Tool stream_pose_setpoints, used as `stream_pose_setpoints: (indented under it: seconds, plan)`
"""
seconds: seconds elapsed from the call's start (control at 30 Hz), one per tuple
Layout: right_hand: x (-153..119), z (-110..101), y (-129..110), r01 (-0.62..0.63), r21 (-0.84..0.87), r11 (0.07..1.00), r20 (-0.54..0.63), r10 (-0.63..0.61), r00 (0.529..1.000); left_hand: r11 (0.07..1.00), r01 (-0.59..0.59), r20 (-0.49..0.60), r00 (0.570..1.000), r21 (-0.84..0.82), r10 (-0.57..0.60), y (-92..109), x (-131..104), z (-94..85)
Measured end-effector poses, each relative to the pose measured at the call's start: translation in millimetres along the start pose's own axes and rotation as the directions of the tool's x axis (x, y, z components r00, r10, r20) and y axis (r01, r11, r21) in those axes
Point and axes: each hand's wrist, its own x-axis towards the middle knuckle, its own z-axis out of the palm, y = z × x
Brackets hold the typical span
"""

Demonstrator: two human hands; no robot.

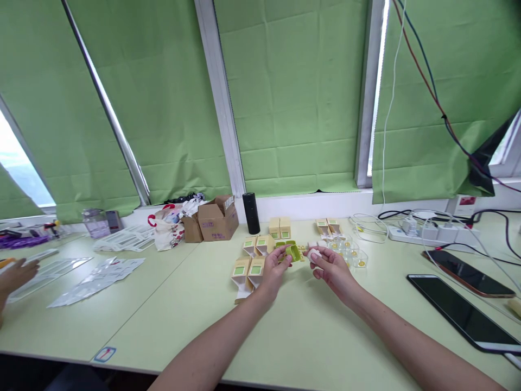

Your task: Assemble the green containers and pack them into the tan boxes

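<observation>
In the middle of the table, my left hand (273, 267) is closed around a small green plastic tray (293, 251). Just to its right, my right hand (332, 269) pinches a small white piece (313, 255) whose kind I cannot make out. Small tan cartons with green windows (240, 271) stand open beside my left hand, and more tan cartons (280, 227) sit farther back. Past my right hand lie clear plastic cups with yellow centres (358, 259), partly hidden by my fingers. Another pair of cartons (328, 226) is behind them.
Two phones (464, 312) (468, 271) and a white power strip (431, 236) with cables lie at right. A black cylinder (251, 213) and cardboard box (218, 220) stand at the back. At far left, another person's hand (18, 277) is near clear plastic sheets (52, 274).
</observation>
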Motion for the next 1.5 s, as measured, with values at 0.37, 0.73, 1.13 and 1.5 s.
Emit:
stream_pose_setpoints:
  seconds: [0.37, 0.73, 1.13, 1.5]
  plan:
    - [-1, 0, -5, -0.004, 0.032, 0.999, 0.043, 0.003, 0.999, 0.982, -0.024, -0.019, 0.999, 0.19, 0.028, -3, 2, -0.9]
    - [2, -1, 2, 0.119, -0.192, 0.974, 0.05, -0.112, 0.992, 0.916, -0.165, 0.09, 0.986, 0.365, 0.142, -1, -2, -0.6]
    - [1, 0, 3, 0.136, -0.203, 0.97, 0.056, -0.127, 0.99, 0.871, -0.196, 0.107, 0.981, 0.452, 0.165, 4, -6, 0.8]
    - [0, 0, 4, 0.117, -0.212, 0.97, 0.077, -0.103, 0.992, 0.859, -0.182, 0.109, 0.983, 0.478, 0.147, 5, -10, 4.7]
